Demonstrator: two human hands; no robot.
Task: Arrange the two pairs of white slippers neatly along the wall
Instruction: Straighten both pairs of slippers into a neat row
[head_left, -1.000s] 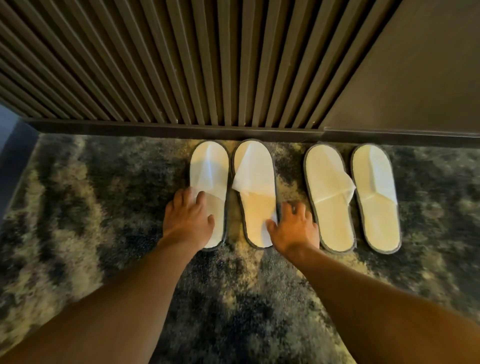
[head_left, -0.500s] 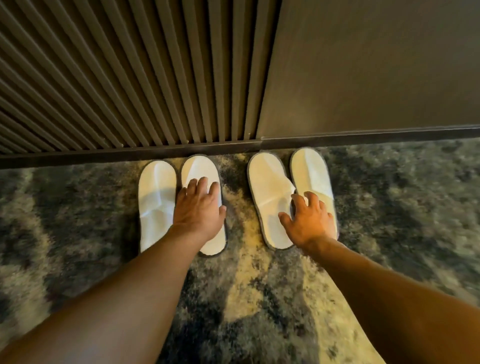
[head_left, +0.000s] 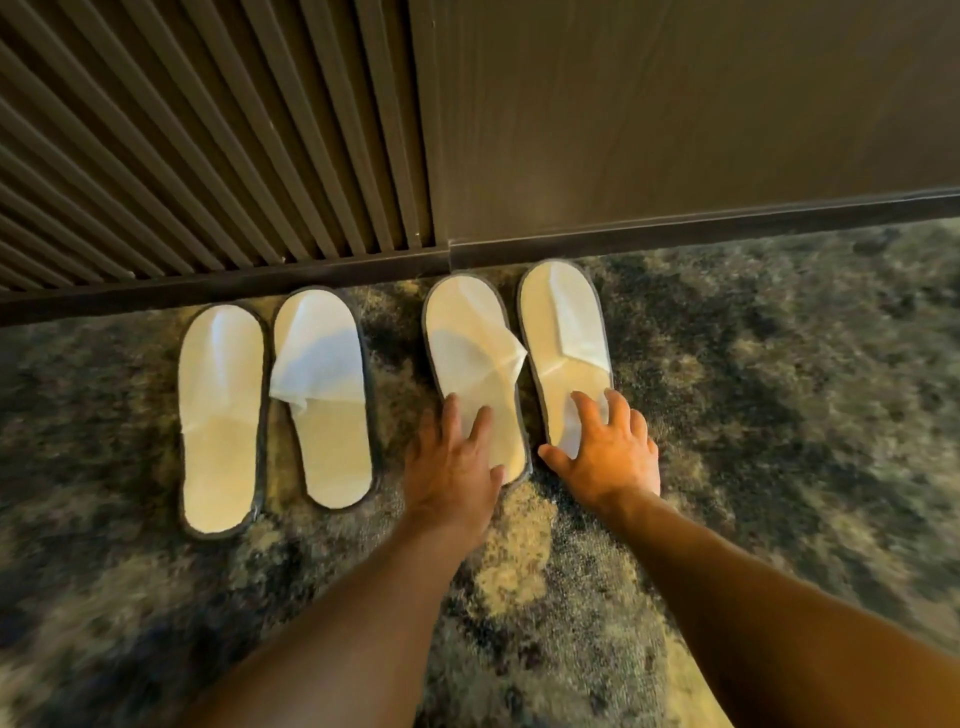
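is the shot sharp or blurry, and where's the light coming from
Head view: the carpet smears with motion blur toward the edges and bottom, while the four slippers stay fairly sharp; warm light catches the right hand more than the left hand, the wall is dim, and wide-angle distortion bends the baseboard. Source unseen.

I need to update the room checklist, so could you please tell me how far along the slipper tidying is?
Nearly done. The left pair of white fabric slippers lies side by side, toes at the dark skirting board, untouched. In hand: the left hand and right hand each rest flat on one slipper of the right pair. Left: straightening that pair's slight slant and flattening its loose strap.
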